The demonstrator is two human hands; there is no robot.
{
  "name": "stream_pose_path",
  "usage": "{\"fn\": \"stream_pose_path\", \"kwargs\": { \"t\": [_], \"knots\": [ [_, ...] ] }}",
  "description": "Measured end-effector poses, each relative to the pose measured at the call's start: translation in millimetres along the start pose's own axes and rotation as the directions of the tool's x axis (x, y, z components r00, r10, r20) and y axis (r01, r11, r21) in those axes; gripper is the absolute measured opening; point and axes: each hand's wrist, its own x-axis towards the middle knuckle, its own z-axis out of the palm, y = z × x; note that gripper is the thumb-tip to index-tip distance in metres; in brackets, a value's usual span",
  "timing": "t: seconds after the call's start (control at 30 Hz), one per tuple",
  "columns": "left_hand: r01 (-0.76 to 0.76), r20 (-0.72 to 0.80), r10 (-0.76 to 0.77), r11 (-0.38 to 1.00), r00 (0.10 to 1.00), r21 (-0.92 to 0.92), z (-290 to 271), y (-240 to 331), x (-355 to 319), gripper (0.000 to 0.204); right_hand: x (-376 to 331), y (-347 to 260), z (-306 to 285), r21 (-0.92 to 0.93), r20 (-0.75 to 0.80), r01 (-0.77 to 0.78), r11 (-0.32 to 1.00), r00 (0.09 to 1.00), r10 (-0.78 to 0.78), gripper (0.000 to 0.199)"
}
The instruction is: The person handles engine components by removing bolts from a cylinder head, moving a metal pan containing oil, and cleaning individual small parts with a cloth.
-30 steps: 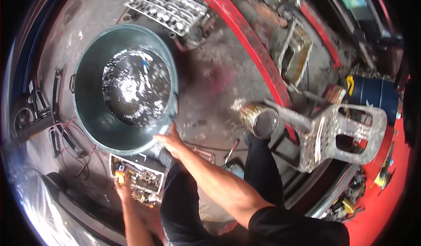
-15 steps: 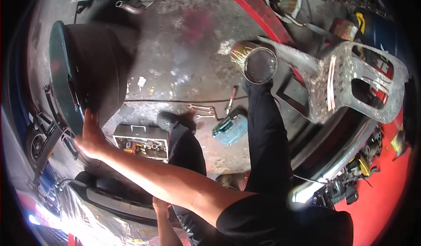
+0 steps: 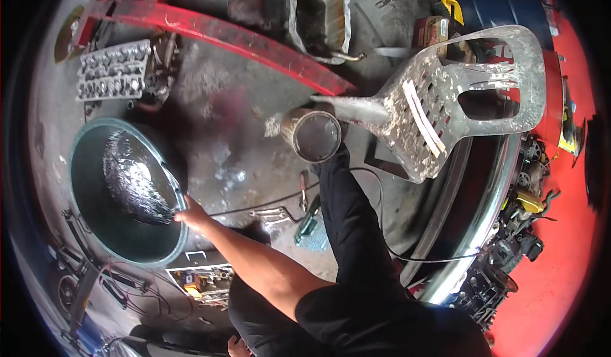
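Observation:
A large dark green tub (image 3: 89, 230) stands at the left with its mouth facing up. Shiny liquid (image 3: 137, 182) catches the light inside it. My right arm reaches across to the left, and my right hand (image 3: 195, 218) is closed on the tub's near right rim. Only a small part of my left hand (image 3: 238, 347) shows at the bottom edge, too little to make out its fingers. Below the tub sits a toolbox (image 3: 203, 284) of small metal parts. Several spanners (image 3: 272, 216) lie on the floor beside a teal case (image 3: 312, 233).
A round tin (image 3: 317, 137) stands by my leg, next to a paint-spotted grey plastic chair (image 3: 433, 121). Beyond run a red metal beam (image 3: 242, 42), a cylinder head (image 3: 113, 70) and an oil pan (image 3: 320, 20). A black cable (image 3: 382, 214) crosses the floor.
The tub was tipped with its mouth facing left; now its mouth faces up and the liquid shows. My right hand has stayed on its rim. The view has shifted.

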Motion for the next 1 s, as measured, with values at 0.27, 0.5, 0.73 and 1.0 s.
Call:
{"fn": "stream_pose_path", "kwargs": {
  "t": [0.27, 0.5, 0.73, 1.0],
  "knots": [
    [-0.033, -0.014, 0.032, 0.992, 0.999, -0.123, -45, 132, -41, 0.043, -160, 9, -136, -0.212, -0.513, -0.127, 0.969, 0.859, 0.0, 0.072],
    [-0.319, -0.168, 0.308, 0.947, 0.937, -0.043, -79, 229, -49, 0.026, -310, -93, -321, -0.387, -0.736, -0.004, 0.922, 0.604, -0.307, 0.06],
    [-0.433, 0.14, 0.6, 0.377, 0.787, 0.819, -84, 365, -53, 0.029, -401, -207, -421, -0.124, -0.899, 0.019, 0.992, 0.422, -0.12, 0.062],
    [-0.446, 0.332, 0.303, 0.686, 0.893, 0.574, -105, 580, -77, 0.049, -489, -193, -392, 0.014, -0.967, 0.081, 0.997, 0.256, -0.008, 0.061]
  ]
}}
